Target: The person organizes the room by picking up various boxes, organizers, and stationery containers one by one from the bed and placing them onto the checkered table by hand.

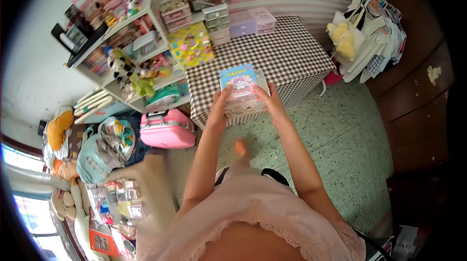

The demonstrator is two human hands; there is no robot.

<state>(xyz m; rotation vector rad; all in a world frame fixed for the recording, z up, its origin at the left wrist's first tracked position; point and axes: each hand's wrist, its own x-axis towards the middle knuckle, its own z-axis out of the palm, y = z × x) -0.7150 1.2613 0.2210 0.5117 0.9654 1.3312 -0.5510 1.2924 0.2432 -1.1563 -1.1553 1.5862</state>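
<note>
Between my two hands is a small stack of flat items in front of the checkered table. On top lies a light blue card [238,79] with the word HAPPY and a pink and white cartoon character. Beneath it, a clear and pinkish box [243,108] shows at the lower and right edges. My left hand [221,105] grips the left side, its thumb on the card's lower left. On the right side my right hand [273,100] holds on, with its thumb near the card's lower right corner.
A table with a checkered cloth [296,47] stands ahead, bearing small drawer boxes [242,23]. To the left are a crowded white shelf [107,80] and a pink suitcase [168,132]. Clothes [377,42] hang at the right. Below are green floor [340,149] and my foot [240,147].
</note>
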